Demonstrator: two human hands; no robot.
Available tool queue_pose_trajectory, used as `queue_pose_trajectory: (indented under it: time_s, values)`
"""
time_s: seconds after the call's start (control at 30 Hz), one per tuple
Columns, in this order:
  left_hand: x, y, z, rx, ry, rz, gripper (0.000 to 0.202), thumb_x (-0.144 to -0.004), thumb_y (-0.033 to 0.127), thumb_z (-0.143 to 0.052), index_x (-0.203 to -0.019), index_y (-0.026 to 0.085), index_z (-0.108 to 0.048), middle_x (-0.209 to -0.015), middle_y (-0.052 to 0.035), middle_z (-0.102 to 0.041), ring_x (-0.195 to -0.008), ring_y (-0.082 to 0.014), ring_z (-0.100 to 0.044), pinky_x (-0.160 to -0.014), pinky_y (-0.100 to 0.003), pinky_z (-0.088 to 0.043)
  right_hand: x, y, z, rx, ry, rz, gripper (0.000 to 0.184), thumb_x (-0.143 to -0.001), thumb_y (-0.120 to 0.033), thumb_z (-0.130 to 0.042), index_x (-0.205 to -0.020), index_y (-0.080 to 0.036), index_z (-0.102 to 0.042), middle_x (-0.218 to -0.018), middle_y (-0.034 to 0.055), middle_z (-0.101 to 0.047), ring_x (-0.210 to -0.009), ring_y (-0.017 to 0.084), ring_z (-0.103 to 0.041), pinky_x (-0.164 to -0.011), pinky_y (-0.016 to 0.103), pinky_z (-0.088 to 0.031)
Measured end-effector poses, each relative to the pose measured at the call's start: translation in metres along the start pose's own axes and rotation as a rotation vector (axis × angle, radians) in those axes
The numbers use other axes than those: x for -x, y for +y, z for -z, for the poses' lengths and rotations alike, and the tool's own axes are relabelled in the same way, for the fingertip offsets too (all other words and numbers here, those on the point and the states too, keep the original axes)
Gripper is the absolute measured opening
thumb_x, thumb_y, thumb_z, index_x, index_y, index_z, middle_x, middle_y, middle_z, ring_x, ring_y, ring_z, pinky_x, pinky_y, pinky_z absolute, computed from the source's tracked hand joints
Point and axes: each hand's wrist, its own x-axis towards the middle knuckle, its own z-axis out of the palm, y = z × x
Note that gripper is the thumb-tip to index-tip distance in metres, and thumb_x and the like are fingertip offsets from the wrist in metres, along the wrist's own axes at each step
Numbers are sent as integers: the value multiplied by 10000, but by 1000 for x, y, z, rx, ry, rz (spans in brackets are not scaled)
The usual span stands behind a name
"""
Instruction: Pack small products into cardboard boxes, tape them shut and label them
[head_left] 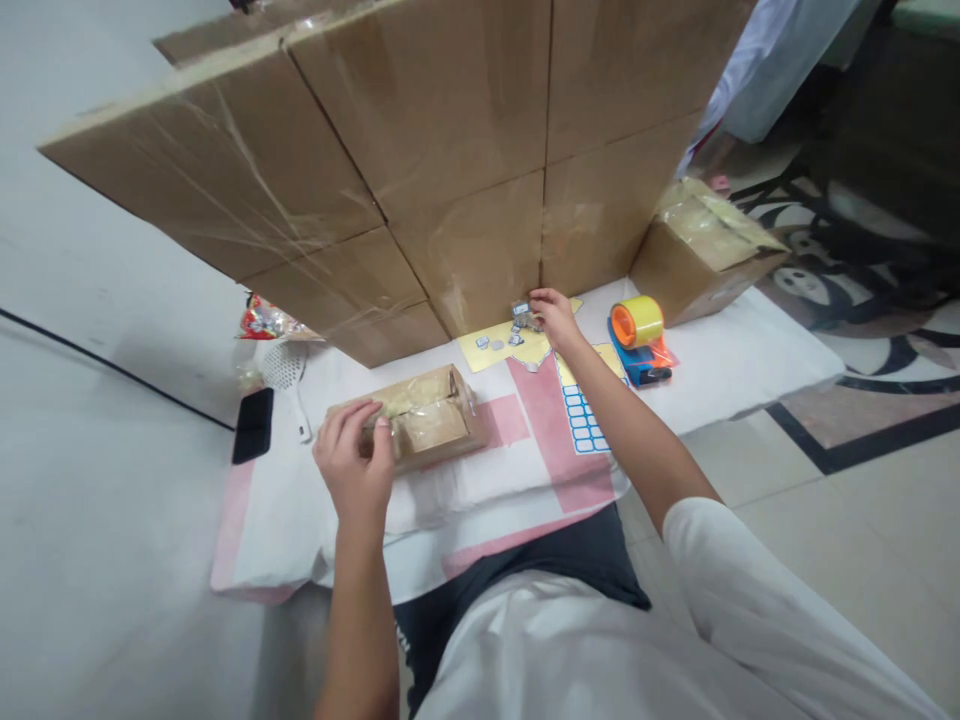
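Observation:
My left hand rests on the left end of a small taped cardboard box lying on a white and pink cloth; its fingers curl over the box's top edge. My right hand reaches far forward to a yellow sheet at the foot of the big cartons. Its fingers pinch a small grey item. A few more small grey pieces lie on the yellow sheet. A sheet of blue-bordered labels lies under my right forearm.
A wall of large taped cartons stands behind the cloth. A yellow tape roll on a blue and orange dispenser sits right, with another carton behind. A black phone, white slotted spoon and red snack packet lie left.

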Motion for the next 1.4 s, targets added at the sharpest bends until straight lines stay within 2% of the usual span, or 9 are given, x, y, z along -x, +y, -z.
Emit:
queue_pose_trajectory:
  time_s: [0.33, 0.47, 0.67, 0.8, 0.93, 1.07, 1.2, 1.33, 1.4]
  values:
    - [-18, 37, -15, 27, -20, -36, 164, -967, 267, -593, -900, 214, -733, -934, -37, -785, -949, -218, -714, -974, -410, -393, 0, 14, 6, 262, -3, 61, 246, -698, -202, -566, -937, -178, -625, -823, 35, -683, -683, 161, -621, -664, 298, -523]
    - [-16, 35, -21, 22, -54, -9, 168, -969, 278, -604, -879, 216, -733, -928, -28, -789, -941, -213, -721, -952, -399, -384, -2, 14, 11, 461, 42, 132, 297, -671, -130, -546, -927, -155, -693, -1015, 89, -681, -929, 215, -636, -901, 357, -526]
    - [-10, 28, -25, 28, -87, 6, 199, -966, 334, -603, -875, 221, -740, -898, -26, -782, -889, -203, -719, -886, -372, -441, 3, 13, 17, 768, 91, 153, 189, -748, -134, -604, -867, -165, -748, -1099, 180, -663, -1113, 330, -569, -998, 445, -469]
    - [-10, 27, -22, 26, -104, 31, 236, -965, 365, -587, -860, 217, -740, -880, -38, -779, -882, -204, -716, -857, -362, -463, 4, 10, 22, 883, 57, 138, 188, -805, -117, -593, -815, -179, -770, -913, 166, -713, -1037, 326, -622, -961, 427, -474]
    - [-9, 28, -19, 6, -85, 40, 240, -965, 364, -585, -850, 221, -739, -879, -29, -781, -880, -205, -715, -893, -379, -427, 3, 0, 31, 927, 18, 177, 311, -847, -104, -538, -1025, -175, -782, -978, 132, -754, -987, 293, -664, -919, 385, -496]
    - [-6, 32, -17, -8, -68, 46, 214, -968, 341, -591, -860, 226, -735, -903, -20, -783, -913, -212, -715, -939, -397, -379, 9, -21, 38, 994, 35, 241, 391, -908, -130, -473, -1222, -84, -701, -1213, 218, -702, -1087, 331, -635, -961, 433, -473]
    - [-3, 32, -14, -13, -51, 15, 196, -966, 332, -605, -864, 226, -733, -896, -16, -782, -912, -217, -716, -945, -405, -370, 40, -33, 35, 1057, -177, 337, 328, -949, -166, -476, -1130, -135, -747, -1155, 155, -741, -1093, 298, -631, -976, 397, -457]
    - [1, 29, -12, -30, -44, 14, 194, -967, 335, -604, -858, 235, -730, -893, -4, -785, -937, -227, -724, -971, -421, -354, 82, -23, 21, 1120, -475, 417, 208, -901, -136, -581, -898, -174, -786, -1060, 133, -769, -1101, 289, -620, -975, 370, -436]
    - [3, 29, -12, -33, -43, 16, 197, -969, 339, -598, -862, 235, -727, -900, -4, -786, -942, -229, -725, -972, -422, -352, 95, -18, 13, 1142, -540, 439, 235, -932, -139, -552, -928, -174, -785, -1148, 141, -753, -1138, 287, -607, -982, 374, -431]
